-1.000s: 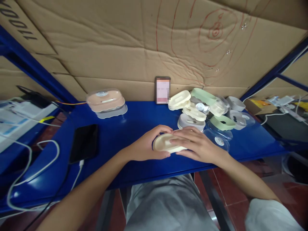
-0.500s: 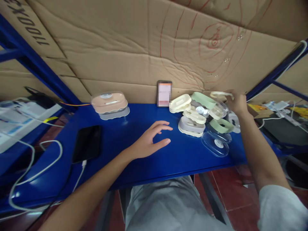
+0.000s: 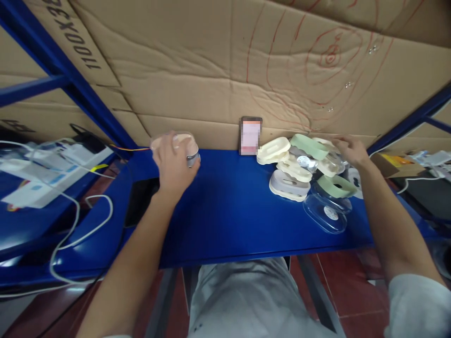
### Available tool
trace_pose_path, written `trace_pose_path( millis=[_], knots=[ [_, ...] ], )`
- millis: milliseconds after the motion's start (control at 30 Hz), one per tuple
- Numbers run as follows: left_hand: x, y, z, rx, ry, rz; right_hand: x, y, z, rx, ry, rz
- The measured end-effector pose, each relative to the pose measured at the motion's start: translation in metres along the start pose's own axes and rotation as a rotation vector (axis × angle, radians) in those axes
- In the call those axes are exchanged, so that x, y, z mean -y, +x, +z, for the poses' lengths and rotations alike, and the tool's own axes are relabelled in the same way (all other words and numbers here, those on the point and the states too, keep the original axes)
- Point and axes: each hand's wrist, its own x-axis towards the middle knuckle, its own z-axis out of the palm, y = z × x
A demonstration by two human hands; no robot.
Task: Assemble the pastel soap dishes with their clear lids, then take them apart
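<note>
While the left hand (image 3: 173,164) lies over the pink box (image 3: 183,141) at the back of the blue tabletop (image 3: 229,211), its fingers (image 3: 162,146) curl down around the box's near side and hold it; a grey edge of the box's lower part shows just right of the fingers. The box sits against the cardboard wall (image 3: 211,70), and most of it is hidden under the hand.

Well apart, the right hand (image 3: 352,150) rests on the far right side of a heap of box parts (image 3: 306,164). Its fingers (image 3: 338,141) point left and lie on a clear lid (image 3: 329,162) at the top of the heap; whether they grip anything or only touch it cannot be told. Left of these fingers lie a green lid (image 3: 308,145) and a cream tray (image 3: 274,149). Nearer the person than the fingers are a grey base (image 3: 289,184), a green ring (image 3: 336,185) and a second clear lid (image 3: 326,213), which lies flat on the tabletop.

Between the two hands a small phone (image 3: 251,135) stands upright against the wall. Below the left hand's wrist a dark phone (image 3: 139,202) lies flat, and white cables (image 3: 75,220) loop to the left of it.
</note>
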Motion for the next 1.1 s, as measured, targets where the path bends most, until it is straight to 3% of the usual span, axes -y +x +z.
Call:
trace_pose_path(
  millis=[133,300,400,533,600,667,767,833,967,1100],
  knots=[
    [0.023,0.006,-0.005,0.037,0.096,-0.093,-0.006,-0.005,0.002,-0.036,0.006,0.054],
    [0.021,0.008,-0.012,0.046,0.212,-0.184,-0.005,-0.011,0.001,-0.082,0.006,0.048],
    [0.021,0.010,-0.016,0.042,0.157,-0.212,0.004,-0.018,-0.008,-0.193,-0.021,0.025],
    [0.020,0.010,-0.012,0.104,-0.046,-0.129,0.048,-0.055,-0.010,-0.409,-0.011,-0.157],
    [0.008,0.005,-0.006,0.164,-0.125,-0.014,0.088,-0.090,0.002,-0.497,0.079,-0.404],
    [-0.012,-0.006,0.000,0.288,-0.248,0.148,0.132,-0.127,0.025,-0.305,0.166,-0.636],
    [-0.044,-0.029,0.012,0.523,-0.476,0.372,0.183,-0.173,0.068,0.176,0.146,-0.921],
    [-0.057,-0.042,0.021,0.591,-0.566,0.443,0.197,-0.190,0.093,0.325,0.155,-0.968],
    [-0.058,-0.052,0.034,0.619,-0.635,0.498,0.193,-0.200,0.115,0.377,0.222,-0.945],
    [-0.053,-0.050,0.032,0.638,-0.614,0.544,0.185,-0.196,0.106,0.316,0.291,-0.913]
  ],
)
